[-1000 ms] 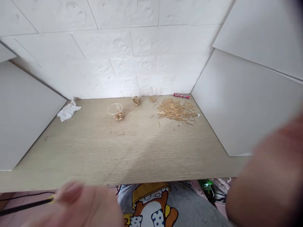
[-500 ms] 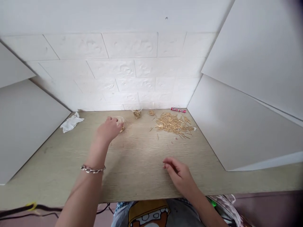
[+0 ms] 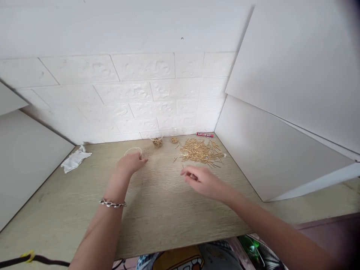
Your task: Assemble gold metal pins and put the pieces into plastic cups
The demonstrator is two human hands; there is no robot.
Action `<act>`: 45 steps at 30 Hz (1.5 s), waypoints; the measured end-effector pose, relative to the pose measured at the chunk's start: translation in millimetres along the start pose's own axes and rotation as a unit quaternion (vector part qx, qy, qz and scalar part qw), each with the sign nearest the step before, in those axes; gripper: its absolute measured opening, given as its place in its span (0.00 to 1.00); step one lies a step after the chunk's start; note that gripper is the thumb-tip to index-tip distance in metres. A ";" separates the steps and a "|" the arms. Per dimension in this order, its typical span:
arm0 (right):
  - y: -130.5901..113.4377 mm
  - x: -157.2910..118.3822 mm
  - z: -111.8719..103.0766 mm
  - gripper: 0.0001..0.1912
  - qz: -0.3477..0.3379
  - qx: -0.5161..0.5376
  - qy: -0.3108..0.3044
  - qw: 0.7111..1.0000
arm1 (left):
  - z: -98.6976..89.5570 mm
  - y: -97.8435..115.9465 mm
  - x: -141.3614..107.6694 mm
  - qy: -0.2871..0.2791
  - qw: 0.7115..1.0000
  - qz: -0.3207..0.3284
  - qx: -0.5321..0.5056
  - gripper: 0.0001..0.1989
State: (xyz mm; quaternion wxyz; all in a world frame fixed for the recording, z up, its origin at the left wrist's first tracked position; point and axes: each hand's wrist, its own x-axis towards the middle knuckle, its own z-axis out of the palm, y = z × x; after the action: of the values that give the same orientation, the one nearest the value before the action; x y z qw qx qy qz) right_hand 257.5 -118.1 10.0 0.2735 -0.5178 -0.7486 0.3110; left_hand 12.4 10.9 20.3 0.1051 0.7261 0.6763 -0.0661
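Note:
My left hand (image 3: pixel 131 164) is at the near side of a clear round cup (image 3: pixel 133 151) on the left of the table. Its fingers are bent together; the hand hides the cup's lower part and anything between the fingertips. My right hand (image 3: pixel 201 180) hovers over the middle of the table, fingers loosely curled and thumb a little apart, with nothing visible in them. Just beyond its fingertips lies a single thin gold pin (image 3: pixel 182 166). A spread pile of gold pins (image 3: pixel 198 152) lies further back to the right.
Against the white brick-patterned wall stand a clear cup of small gold parts (image 3: pixel 158 142) and a little heap of gold parts (image 3: pixel 174 140). A red tube (image 3: pixel 205 134) lies behind the pile. Crumpled white tissue (image 3: pixel 75 159) is at the left. White panels (image 3: pixel 281 150) flank the table.
My right hand has moved forward and left, up to the loose pin. My left hand has dropped lower at the cup, its fingers now less visible. The camera view has shifted slightly.

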 end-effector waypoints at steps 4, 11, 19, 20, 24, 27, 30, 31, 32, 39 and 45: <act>-14.3 58.6 -21.2 0.14 -0.066 -0.042 0.004 0.997 | 2.4 -2.7 3.9 -0.027 0.999 -0.015 0.013 0.22; -21.7 172.4 -20.8 0.21 -0.052 -0.176 -0.017 0.983 | 4.2 1.6 -4.7 0.016 0.999 -0.017 0.043 0.22; -25.8 211.9 13.9 0.15 0.050 -0.309 -0.198 0.929 | 11.5 0.6 -6.1 0.064 0.998 -0.015 0.021 0.22; -25.6 213.4 16.1 0.16 0.055 -0.312 -0.200 0.927 | 12.0 0.0 -6.0 0.071 0.997 -0.016 0.017 0.22; -24.4 217.5 18.5 0.15 0.067 -0.318 -0.209 0.922 | 10.8 -0.7 -9.1 0.071 0.997 -0.014 -0.009 0.21; -22.7 218.7 17.0 0.14 0.069 -0.310 -0.204 0.926 | 8.5 0.4 -13.2 0.072 0.997 -0.003 -0.033 0.21; -20.8 219.3 15.5 0.14 0.073 -0.297 -0.192 0.933 | 7.4 0.3 -15.5 0.085 0.995 0.005 -0.047 0.22; -20.4 219.5 15.1 0.14 0.074 -0.295 -0.187 0.934 | 7.5 -0.5 -15.6 0.087 0.995 0.008 -0.052 0.22; -20.3 219.6 14.7 0.14 0.074 -0.295 -0.181 0.935 | 7.9 -1.8 -15.2 0.087 0.994 0.012 -0.059 0.22; -21.4 215.0 12.0 0.12 0.069 -0.283 -0.158 0.943 | 13.7 -12.5 -10.2 0.112 0.986 0.063 -0.107 0.18; -17.1 205.3 12.2 0.12 0.083 -0.256 -0.162 0.949 | 15.8 -9.1 -11.2 0.126 0.984 0.085 -0.094 0.18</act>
State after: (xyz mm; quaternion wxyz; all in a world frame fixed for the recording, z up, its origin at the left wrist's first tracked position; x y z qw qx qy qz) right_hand 173.7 69.2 32.8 -0.0201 -0.5737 -0.7913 0.2104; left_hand 3.2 -3.1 7.0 0.0924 0.7704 0.6230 0.0989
